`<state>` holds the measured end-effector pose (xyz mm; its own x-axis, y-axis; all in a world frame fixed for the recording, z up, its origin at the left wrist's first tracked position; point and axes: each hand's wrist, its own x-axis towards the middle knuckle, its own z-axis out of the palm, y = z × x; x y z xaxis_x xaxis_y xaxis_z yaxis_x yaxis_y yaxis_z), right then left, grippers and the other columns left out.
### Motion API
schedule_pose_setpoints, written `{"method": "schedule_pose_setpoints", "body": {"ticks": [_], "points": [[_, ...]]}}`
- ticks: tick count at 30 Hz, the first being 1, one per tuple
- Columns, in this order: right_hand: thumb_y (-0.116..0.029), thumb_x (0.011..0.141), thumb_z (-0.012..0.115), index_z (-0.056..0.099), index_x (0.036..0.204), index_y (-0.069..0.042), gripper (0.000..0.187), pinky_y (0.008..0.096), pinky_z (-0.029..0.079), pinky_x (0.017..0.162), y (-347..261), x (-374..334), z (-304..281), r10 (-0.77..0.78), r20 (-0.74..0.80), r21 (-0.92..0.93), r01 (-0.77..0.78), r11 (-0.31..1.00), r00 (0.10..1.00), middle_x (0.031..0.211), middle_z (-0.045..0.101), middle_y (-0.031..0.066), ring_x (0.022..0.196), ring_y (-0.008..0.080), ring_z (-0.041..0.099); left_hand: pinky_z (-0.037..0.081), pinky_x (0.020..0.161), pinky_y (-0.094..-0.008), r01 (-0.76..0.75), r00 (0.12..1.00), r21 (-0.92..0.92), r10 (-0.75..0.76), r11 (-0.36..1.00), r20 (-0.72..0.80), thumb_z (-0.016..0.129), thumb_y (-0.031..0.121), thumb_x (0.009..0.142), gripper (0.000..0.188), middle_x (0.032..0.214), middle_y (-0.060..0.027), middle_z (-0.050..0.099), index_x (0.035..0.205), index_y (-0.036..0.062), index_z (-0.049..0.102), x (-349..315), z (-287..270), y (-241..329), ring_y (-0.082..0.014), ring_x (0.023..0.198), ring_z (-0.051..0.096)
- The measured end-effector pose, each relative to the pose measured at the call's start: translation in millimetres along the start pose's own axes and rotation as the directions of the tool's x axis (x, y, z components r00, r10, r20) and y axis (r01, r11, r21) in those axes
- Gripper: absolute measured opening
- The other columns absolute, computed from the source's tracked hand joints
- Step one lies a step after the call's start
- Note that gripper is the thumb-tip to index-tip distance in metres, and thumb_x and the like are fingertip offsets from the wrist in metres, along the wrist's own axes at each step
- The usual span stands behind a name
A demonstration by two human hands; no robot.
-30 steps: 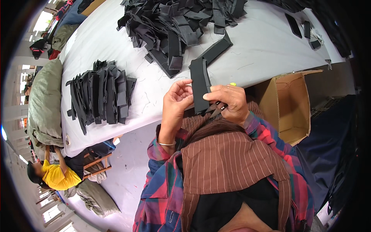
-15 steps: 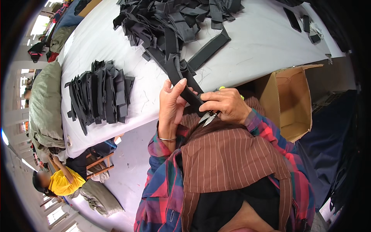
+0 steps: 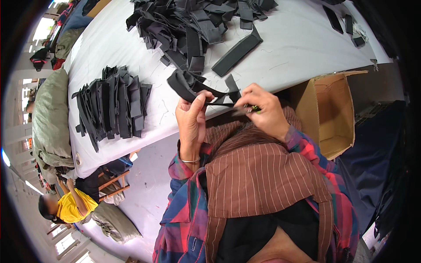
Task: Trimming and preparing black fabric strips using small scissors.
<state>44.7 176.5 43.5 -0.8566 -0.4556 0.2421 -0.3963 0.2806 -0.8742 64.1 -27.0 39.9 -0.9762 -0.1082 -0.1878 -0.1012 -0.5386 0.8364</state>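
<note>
A folded bunch of dark grey fabric strips (image 3: 180, 87) is gripped between the thumb and fingers of my left hand (image 3: 190, 122), just over the table's near edge. My right hand (image 3: 268, 113) is closed around a pair of thread snips (image 3: 240, 112), with blades smeared by motion and some yellow-green at the grip. Strip ends reach across to its fingertips; whether those fingers pinch them too, I cannot tell. Beyond both hands lies a loose heap of similar strips (image 3: 195, 40). One strip (image 3: 237, 52) rests apart on the white table (image 3: 287, 59).
A neater row of strips (image 3: 112, 105) lies at the left. An open cardboard box (image 3: 337, 116) stands right of my arm. Small dark pieces (image 3: 332, 19) lie far right. Stuffed sacks (image 3: 50, 118) and a person in yellow (image 3: 78, 206) are at the left, beyond the table.
The strip bunch has swung up and left with my left hand. My right hand has shifted right, and the snips have turned from pointing down to pointing left. The heap's strips no longer overlap the held ones.
</note>
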Motion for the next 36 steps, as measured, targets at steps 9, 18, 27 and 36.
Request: {"method": "schedule_pose_setpoints", "body": {"ticks": [9,18,27,36], "points": [[-0.018,0.083,0.067,0.066,0.103,-0.008,0.023,0.0326,0.049,0.070,-15,9,3,0.028,-0.224,-0.043,-0.038,0.998,0.974,0.092,0.066,0.0082,0.081,0.0250,0.063,0.044,0.094,-0.0344,-0.287,0.957,-0.014,0.286,0.958,-0.051,0.065,0.002,0.084,0.023,0.102,-0.0132,0.065,0.106,0.0020,0.056,-10,20,-8,-0.0200,0.097,0.060],[-0.016,0.081,0.067,0.068,0.093,-0.009,0.014,0.0341,0.049,0.066,-19,9,3,0.018,-0.256,-0.134,-0.054,0.989,0.966,0.084,0.067,0.0058,0.075,0.0256,0.062,0.043,0.093,-0.0333,-0.349,0.937,-0.005,0.348,0.937,-0.036,0.065,-0.001,0.084,0.023,0.103,-0.0152,0.065,0.104,0.0021,0.056,-13,23,-11,-0.0206,0.097,0.060],[-0.009,0.080,0.067,0.068,0.093,-0.006,0.014,0.0312,0.048,0.067,-21,6,0,0.046,-0.235,-0.181,-0.090,0.979,0.971,0.083,0.067,0.0088,0.075,0.0249,0.063,0.043,0.093,-0.0336,-0.361,0.931,0.009,0.361,0.933,-0.050,0.066,-0.001,0.082,0.025,0.104,-0.0157,0.065,0.105,0.0015,0.056,-14,26,-12,-0.0206,0.097,0.060],[-0.008,0.079,0.067,0.067,0.092,-0.005,0.013,0.0319,0.049,0.068,-22,5,0,0.024,-0.249,-0.166,-0.067,0.984,0.968,0.084,0.067,0.0086,0.077,0.0250,0.063,0.044,0.091,-0.0315,-0.385,0.922,0.006,0.385,0.923,-0.033,0.066,-0.004,0.081,0.031,0.104,-0.0148,0.065,0.110,0.0008,0.055,-16,24,-11,-0.0194,0.098,0.061]]}}
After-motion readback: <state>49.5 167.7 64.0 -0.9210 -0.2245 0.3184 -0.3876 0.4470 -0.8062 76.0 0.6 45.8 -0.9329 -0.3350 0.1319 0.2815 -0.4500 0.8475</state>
